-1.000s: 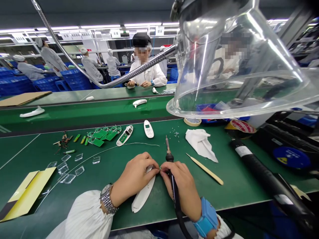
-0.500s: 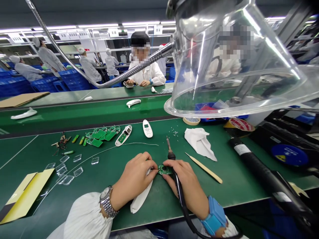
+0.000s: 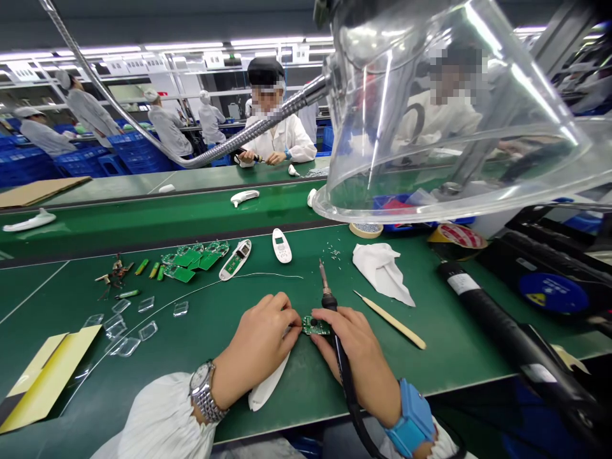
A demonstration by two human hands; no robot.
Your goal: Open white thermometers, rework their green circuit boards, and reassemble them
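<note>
My left hand (image 3: 261,344) and my right hand (image 3: 356,354) meet over a small green circuit board (image 3: 315,327), each pinching one end of it. A soldering iron (image 3: 329,299) lies along my right hand, tip pointing away, its black cord running back past my blue wrist strap (image 3: 411,417). Under my left hand lies a long white plastic shell (image 3: 268,382). A silver watch (image 3: 203,392) is on my left wrist.
On the green mat lie green boards (image 3: 189,260), an open white housing (image 3: 235,258), a white handset (image 3: 281,245), clear lenses (image 3: 129,319), a white cloth (image 3: 382,271), a wooden stick (image 3: 389,311), yellow card (image 3: 43,376). A clear fume hood (image 3: 454,115) hangs overhead. Other workers sit beyond the conveyor (image 3: 157,213).
The green circuit board has come into view between my fingers, lifted off the white shell. My hands have drawn slightly apart; the soldering iron stays in my right hand.
</note>
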